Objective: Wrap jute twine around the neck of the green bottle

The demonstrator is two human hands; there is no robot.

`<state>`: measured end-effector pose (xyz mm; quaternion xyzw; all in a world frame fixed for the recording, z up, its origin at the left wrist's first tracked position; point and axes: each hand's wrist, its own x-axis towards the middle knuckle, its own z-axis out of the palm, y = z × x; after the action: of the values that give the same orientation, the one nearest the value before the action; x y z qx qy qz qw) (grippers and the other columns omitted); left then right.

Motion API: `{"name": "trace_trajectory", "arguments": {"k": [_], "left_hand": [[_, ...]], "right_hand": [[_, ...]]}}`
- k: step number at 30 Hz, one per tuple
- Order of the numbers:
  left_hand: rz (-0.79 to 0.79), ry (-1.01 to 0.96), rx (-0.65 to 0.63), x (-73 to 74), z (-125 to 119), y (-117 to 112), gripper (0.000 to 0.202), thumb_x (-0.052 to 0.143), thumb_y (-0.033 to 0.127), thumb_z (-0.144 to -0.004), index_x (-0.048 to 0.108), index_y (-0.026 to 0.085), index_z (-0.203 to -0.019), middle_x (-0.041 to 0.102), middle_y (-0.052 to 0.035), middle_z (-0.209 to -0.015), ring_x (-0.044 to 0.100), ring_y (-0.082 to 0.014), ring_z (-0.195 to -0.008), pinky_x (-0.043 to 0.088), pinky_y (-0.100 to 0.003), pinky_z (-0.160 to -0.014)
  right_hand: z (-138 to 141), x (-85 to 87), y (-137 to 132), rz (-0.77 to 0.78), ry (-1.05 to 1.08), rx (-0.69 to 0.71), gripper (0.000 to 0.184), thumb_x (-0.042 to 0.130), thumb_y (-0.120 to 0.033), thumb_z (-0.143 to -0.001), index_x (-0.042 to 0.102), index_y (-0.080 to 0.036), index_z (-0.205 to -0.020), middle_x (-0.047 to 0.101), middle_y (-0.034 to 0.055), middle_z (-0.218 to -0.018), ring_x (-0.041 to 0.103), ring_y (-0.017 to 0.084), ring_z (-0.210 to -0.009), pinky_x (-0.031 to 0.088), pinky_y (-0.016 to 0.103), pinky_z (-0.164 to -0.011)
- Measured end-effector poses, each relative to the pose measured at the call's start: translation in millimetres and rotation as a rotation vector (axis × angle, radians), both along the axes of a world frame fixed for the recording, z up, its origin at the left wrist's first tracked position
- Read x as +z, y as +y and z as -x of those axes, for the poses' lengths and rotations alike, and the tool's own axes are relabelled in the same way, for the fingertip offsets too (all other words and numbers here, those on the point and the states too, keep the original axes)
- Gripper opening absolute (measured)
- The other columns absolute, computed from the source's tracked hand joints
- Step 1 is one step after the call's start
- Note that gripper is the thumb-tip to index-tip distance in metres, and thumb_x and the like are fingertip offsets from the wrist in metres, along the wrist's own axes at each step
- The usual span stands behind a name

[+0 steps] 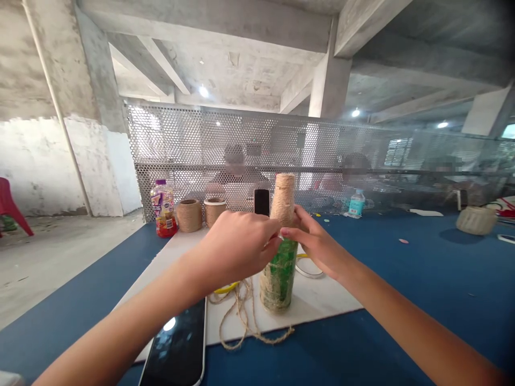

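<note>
A green glass bottle point(284, 268) stands upright on a white board, its neck point(285, 187) wound closely with tan twine; fibrous pale patches cover its lower part. My right hand point(317, 241) is curled around the bottle's right side at the shoulder, thumb in front. My left hand point(241, 241) is closed in a pinch against the bottle's front left, beside the right thumb. A small whitish bit shows at its fingertips, but what it grips is mostly hidden. Loose twine point(241, 316) lies in loops below my left hand, with a frayed end in front of the bottle.
The white board point(322, 300) lies on a blue table, with a phone point(177, 343) at its front left. A tape roll point(309, 266) sits right of the bottle. Twine spools point(189, 215) and a drink bottle point(163, 209) stand behind, before a perforated metal screen point(193, 139). People sit beyond it.
</note>
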<state>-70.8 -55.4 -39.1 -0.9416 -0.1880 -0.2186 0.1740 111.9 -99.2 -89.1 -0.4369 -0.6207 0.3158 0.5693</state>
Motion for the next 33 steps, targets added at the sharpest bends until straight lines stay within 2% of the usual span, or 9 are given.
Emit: {"name": "trace_trajectory", "arguments": {"k": [4, 10, 16, 19, 26, 33], "left_hand": [[-0.039, -0.035, 0.076, -9.1, -11, 0, 0.025, 0.039, 0.028, -0.089, 0.058, 0.017, -0.076, 0.062, -0.0025, -0.063, 0.053, -0.0135, -0.051, 0.012, -0.027, -0.045], [0.006, -0.093, 0.086, -15.3, -19, 5, 0.019, 0.045, 0.03, -0.084, 0.057, 0.018, -0.075, 0.062, -0.0012, -0.061, 0.051, -0.0134, -0.048, 0.014, -0.026, -0.045], [0.092, -0.031, 0.023, -11.4, -15, 5, 0.02, 0.042, 0.026, -0.086, 0.055, 0.017, -0.073, 0.063, -0.0022, -0.062, 0.05, -0.0116, -0.048, 0.018, -0.026, -0.045], [0.082, -0.031, 0.009, -10.7, -13, 5, 0.021, 0.04, 0.023, -0.087, 0.055, 0.016, -0.073, 0.063, -0.003, -0.062, 0.05, -0.0107, -0.048, 0.018, -0.028, -0.046], [0.103, -0.023, 0.074, -11.8, -16, 2, 0.015, 0.044, 0.022, -0.081, 0.054, 0.016, -0.072, 0.062, -0.0036, -0.062, 0.051, -0.0127, -0.048, 0.018, -0.028, -0.045], [0.102, 0.02, 0.131, -10.1, -18, -4, 0.013, 0.043, 0.021, -0.08, 0.054, 0.017, -0.075, 0.064, -0.0046, -0.065, 0.056, -0.0177, -0.053, 0.02, -0.029, -0.046]], "right_hand": [[1, -1.5, 0, 0.012, 0.023, 0.053, 0.028, 0.053, -0.025, -0.087, 0.044, -0.027, -0.114, 0.059, 0.0076, -0.115, 0.058, 0.026, -0.11, 0.05, 0.044, -0.089], [2, -4.9, 3, -0.001, 0.068, 0.059, 0.027, 0.053, -0.025, -0.088, 0.043, -0.028, -0.113, 0.059, 0.0068, -0.112, 0.059, 0.025, -0.108, 0.05, 0.043, -0.09], [2, -5.5, 1, -0.033, 0.054, -0.006, 0.03, 0.06, -0.031, -0.084, 0.047, -0.026, -0.111, 0.059, 0.0074, -0.108, 0.057, 0.026, -0.107, 0.049, 0.042, -0.088], [3, -5.1, -1, -0.047, 0.036, -0.062, 0.034, 0.063, -0.032, -0.082, 0.048, -0.026, -0.112, 0.058, 0.0082, -0.109, 0.056, 0.026, -0.107, 0.048, 0.044, -0.088], [12, -5.7, -2, -0.089, 0.013, -0.187, 0.034, 0.067, -0.039, -0.079, 0.05, -0.026, -0.105, 0.058, 0.008, -0.107, 0.054, 0.027, -0.105, 0.048, 0.046, -0.086], [14, -7.4, -5, -0.107, 0.0, -0.172, 0.034, 0.065, -0.043, -0.081, 0.047, -0.026, -0.104, 0.058, 0.007, -0.11, 0.055, 0.024, -0.105, 0.049, 0.043, -0.085]]}}
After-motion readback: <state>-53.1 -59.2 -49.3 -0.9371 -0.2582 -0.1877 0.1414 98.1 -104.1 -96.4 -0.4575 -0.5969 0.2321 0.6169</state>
